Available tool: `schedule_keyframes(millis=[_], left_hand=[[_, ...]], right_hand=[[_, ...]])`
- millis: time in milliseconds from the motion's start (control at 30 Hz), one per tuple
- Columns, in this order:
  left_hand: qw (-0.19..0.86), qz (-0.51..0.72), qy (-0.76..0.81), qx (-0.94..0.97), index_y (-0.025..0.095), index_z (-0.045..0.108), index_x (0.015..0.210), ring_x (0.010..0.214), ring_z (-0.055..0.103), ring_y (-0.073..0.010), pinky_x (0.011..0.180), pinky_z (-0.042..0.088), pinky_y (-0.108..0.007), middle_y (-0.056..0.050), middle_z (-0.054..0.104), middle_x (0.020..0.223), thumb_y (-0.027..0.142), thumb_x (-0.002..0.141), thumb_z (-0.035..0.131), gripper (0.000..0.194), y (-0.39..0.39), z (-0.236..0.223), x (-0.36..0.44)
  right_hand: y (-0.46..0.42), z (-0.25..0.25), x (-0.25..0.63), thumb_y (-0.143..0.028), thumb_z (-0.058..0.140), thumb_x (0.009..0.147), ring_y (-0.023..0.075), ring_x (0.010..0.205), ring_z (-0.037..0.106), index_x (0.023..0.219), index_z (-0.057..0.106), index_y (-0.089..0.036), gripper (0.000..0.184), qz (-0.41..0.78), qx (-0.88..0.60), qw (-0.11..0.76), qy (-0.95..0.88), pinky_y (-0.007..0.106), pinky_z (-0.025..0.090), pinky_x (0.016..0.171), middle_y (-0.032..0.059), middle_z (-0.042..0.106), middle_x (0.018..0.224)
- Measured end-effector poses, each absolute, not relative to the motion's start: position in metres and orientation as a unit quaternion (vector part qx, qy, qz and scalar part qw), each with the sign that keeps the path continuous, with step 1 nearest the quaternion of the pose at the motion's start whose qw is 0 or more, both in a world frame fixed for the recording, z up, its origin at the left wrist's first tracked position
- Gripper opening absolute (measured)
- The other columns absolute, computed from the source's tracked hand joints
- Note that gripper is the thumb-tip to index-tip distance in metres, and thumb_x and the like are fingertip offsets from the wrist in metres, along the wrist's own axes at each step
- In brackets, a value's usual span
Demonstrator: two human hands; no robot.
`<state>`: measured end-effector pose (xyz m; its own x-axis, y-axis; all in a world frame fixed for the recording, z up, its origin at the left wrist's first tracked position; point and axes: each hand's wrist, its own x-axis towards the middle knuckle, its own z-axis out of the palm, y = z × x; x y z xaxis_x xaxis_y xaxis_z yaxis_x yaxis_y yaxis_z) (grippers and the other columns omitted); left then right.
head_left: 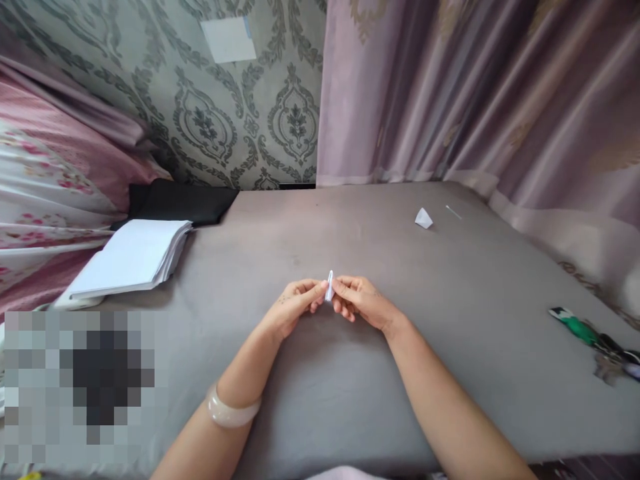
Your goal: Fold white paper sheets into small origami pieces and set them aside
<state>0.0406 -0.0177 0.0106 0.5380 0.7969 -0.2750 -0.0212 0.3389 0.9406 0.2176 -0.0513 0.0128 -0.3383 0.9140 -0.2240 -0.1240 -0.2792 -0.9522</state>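
White: folded paper [329,287], upright
Left hand [300,299]: thumb and fingers pinching its left side
Right hand [361,300]: fingertips clamped on its right side

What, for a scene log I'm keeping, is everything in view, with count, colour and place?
small folded white paper piece: 1, white, between hands
folded paper scrap: 1, white, far right
thin stick: 1, white, beside scrap
paper stack: 1, white, left
flat item: 1, black, behind stack
key bunch with tag: 1, green, dark and metallic, right edge
cloth-covered surface: 1, grey, centre
patterned wall: 1, grey, behind
rectangular sheet: 1, white, on wall
draped curtain: count unclear, mauve, right
floral cloth: count unclear, pink and white, left
Lower left: pixelated, contents hidden
bangle: 1, whitish, left forearm
left hand, right hand: 2, bare, centre
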Motion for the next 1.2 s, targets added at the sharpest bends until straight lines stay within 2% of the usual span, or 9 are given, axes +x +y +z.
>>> schedule_keyframes(millis=[100, 233, 367, 533, 667, 833, 933, 1067, 1200], left_hand=[[0.719, 0.272, 0.394, 0.503, 0.014, 0.062, 0.069, 0.052, 0.037, -0.0064, 0.054, 0.025, -0.023, 0.003, 0.049, 0.057, 0.052, 0.072, 0.074, 0.040, -0.016, 0.011, 0.036], [0.768, 0.262, 0.336, 0.478, 0.014, 0.059, 0.072, 0.049, 0.034, -0.0047, 0.052, 0.023, -0.021, 0.006, 0.043, 0.051, 0.046, 0.073, 0.076, 0.036, -0.016, 0.012, 0.032], [0.802, 0.237, 0.309, 0.454, 0.014, 0.062, 0.078, 0.048, 0.037, -0.0038, 0.048, 0.022, -0.020, 0.005, 0.048, 0.053, 0.043, 0.070, 0.079, 0.035, -0.018, 0.013, 0.032], [0.771, 0.231, 0.330, 0.493, 0.013, 0.064, 0.080, 0.054, 0.051, -0.0053, 0.051, 0.033, -0.019, -0.001, 0.064, 0.068, 0.042, 0.069, 0.080, 0.035, -0.018, 0.017, 0.030], [0.705, 0.266, 0.366, 0.546, 0.013, 0.068, 0.081, 0.063, 0.059, -0.0095, 0.058, 0.041, -0.021, -0.003, 0.067, 0.070, 0.038, 0.069, 0.079, 0.031, -0.014, 0.016, 0.029], [0.679, 0.388, 0.317, 0.536, 0.013, 0.068, 0.078, 0.072, 0.062, -0.0102, 0.071, 0.047, -0.024, -0.002, 0.069, 0.077, 0.030, 0.066, 0.082, 0.025, -0.012, 0.008, 0.034], [0.665, 0.435, 0.300, 0.528, 0.013, 0.067, 0.078, 0.075, 0.064, -0.0112, 0.077, 0.048, -0.026, -0.002, 0.070, 0.078, 0.027, 0.066, 0.082, 0.024, -0.013, 0.006, 0.038], [0.644, 0.481, 0.295, 0.516, 0.014, 0.066, 0.077, 0.075, 0.066, -0.0120, 0.077, 0.050, -0.027, -0.002, 0.072, 0.078, 0.026, 0.066, 0.083, 0.024, -0.016, 0.007, 0.042], [0.644, 0.500, 0.304, 0.492, 0.018, 0.066, 0.096, 0.081, 0.069, -0.0156, 0.081, 0.053, -0.030, -0.004, 0.075, 0.087, 0.026, 0.066, 0.083, 0.036, -0.019, 0.008, 0.043]], right_hand=[[-0.052, 0.013, 0.220, -0.058, 0.060, 0.082, 0.0049, 0.044, 0.049, 0.080, 0.062, -0.017, 0.041, 0.681, -0.424, 0.367, -0.471, 0.016, 0.038, 0.039, -0.0036, 0.060, 0.060], [-0.053, 0.015, 0.223, -0.057, 0.062, 0.081, 0.0055, 0.043, 0.049, 0.074, 0.059, -0.017, 0.041, 0.687, -0.421, 0.349, -0.480, 0.017, 0.039, 0.040, -0.0035, 0.059, 0.057], [-0.055, 0.018, 0.225, -0.057, 0.064, 0.080, 0.0059, 0.043, 0.049, 0.075, 0.059, -0.018, 0.040, 0.681, -0.417, 0.351, -0.489, 0.018, 0.039, 0.039, -0.0043, 0.058, 0.056], [-0.055, 0.021, 0.229, -0.056, 0.062, 0.082, 0.0068, 0.048, 0.051, 0.078, 0.062, -0.018, 0.038, 0.632, -0.446, 0.336, -0.537, 0.019, 0.041, 0.042, -0.0031, 0.059, 0.060], [-0.051, 0.020, 0.229, -0.054, 0.062, 0.082, 0.0082, 0.053, 0.053, 0.080, 0.068, -0.019, 0.036, 0.559, -0.494, 0.337, -0.574, 0.021, 0.044, 0.048, -0.0006, 0.062, 0.068], [-0.047, 0.013, 0.223, -0.045, 0.070, 0.078, 0.0118, 0.071, 0.059, 0.080, 0.073, -0.022, 0.024, 0.422, -0.506, 0.445, -0.607, 0.025, 0.049, 0.062, 0.0029, 0.066, 0.088], [-0.046, 0.009, 0.217, -0.038, 0.074, 0.076, 0.0149, 0.082, 0.063, 0.078, 0.074, -0.023, 0.014, 0.368, -0.482, 0.520, -0.602, 0.029, 0.051, 0.072, 0.0030, 0.066, 0.092], [-0.048, 0.008, 0.210, -0.032, 0.074, 0.077, 0.0152, 0.081, 0.065, 0.079, 0.074, -0.024, 0.008, 0.315, -0.471, 0.569, -0.597, 0.030, 0.053, 0.073, 0.0026, 0.069, 0.090], [-0.050, 0.011, 0.206, -0.031, 0.074, 0.077, 0.0150, 0.077, 0.067, 0.082, 0.071, -0.024, 0.010, 0.295, -0.482, 0.586, -0.581, 0.030, 0.055, 0.073, 0.0013, 0.070, 0.087]])
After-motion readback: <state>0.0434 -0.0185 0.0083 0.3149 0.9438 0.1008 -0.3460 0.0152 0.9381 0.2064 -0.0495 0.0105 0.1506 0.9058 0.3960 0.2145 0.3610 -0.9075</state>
